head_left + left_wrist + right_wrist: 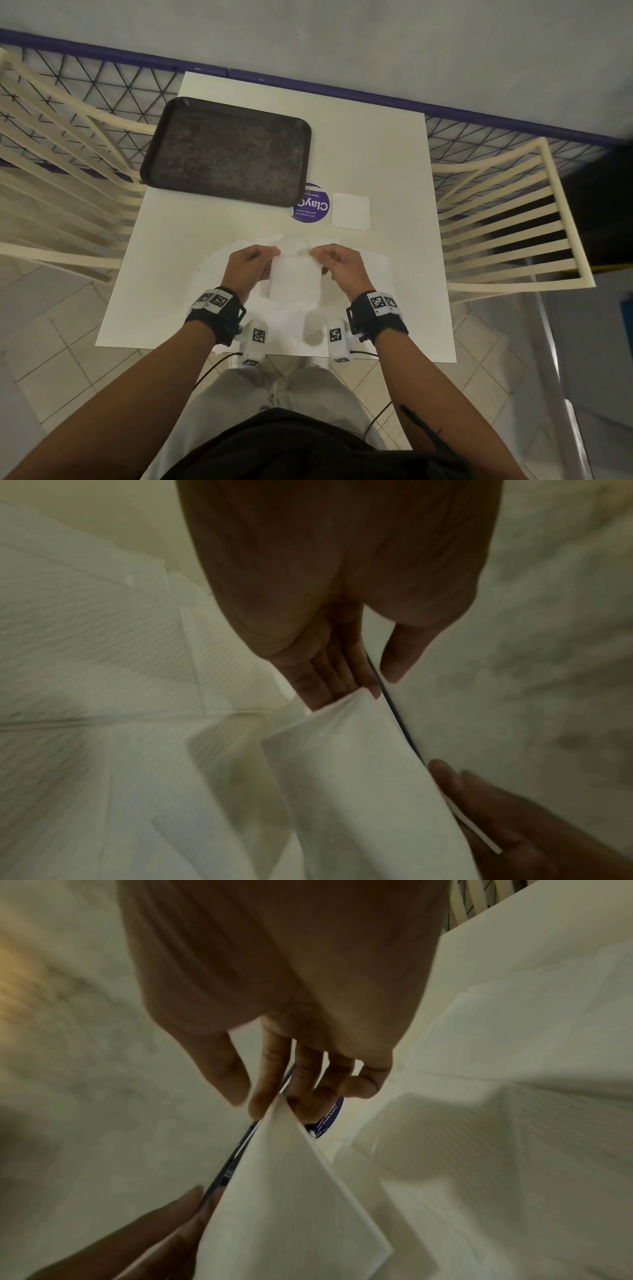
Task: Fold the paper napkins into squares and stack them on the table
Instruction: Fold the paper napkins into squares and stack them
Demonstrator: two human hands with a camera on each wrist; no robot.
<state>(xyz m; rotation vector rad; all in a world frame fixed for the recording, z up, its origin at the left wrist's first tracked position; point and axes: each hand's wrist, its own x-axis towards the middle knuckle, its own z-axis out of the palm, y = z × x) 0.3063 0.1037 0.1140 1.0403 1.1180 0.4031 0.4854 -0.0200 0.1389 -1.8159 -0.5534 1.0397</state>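
Observation:
I hold a white paper napkin above the table between both hands. My left hand pinches its upper left corner; in the left wrist view the napkin hangs from my left hand. My right hand pinches the upper right corner; in the right wrist view thumb and fingers of my right hand close on the napkin. Several unfolded napkins lie spread beneath. One folded square napkin lies at the right.
A dark empty tray sits at the table's far left. A round purple sticker lies between the tray and the folded napkin. Cream slatted chairs flank the white table. A wire fence runs behind.

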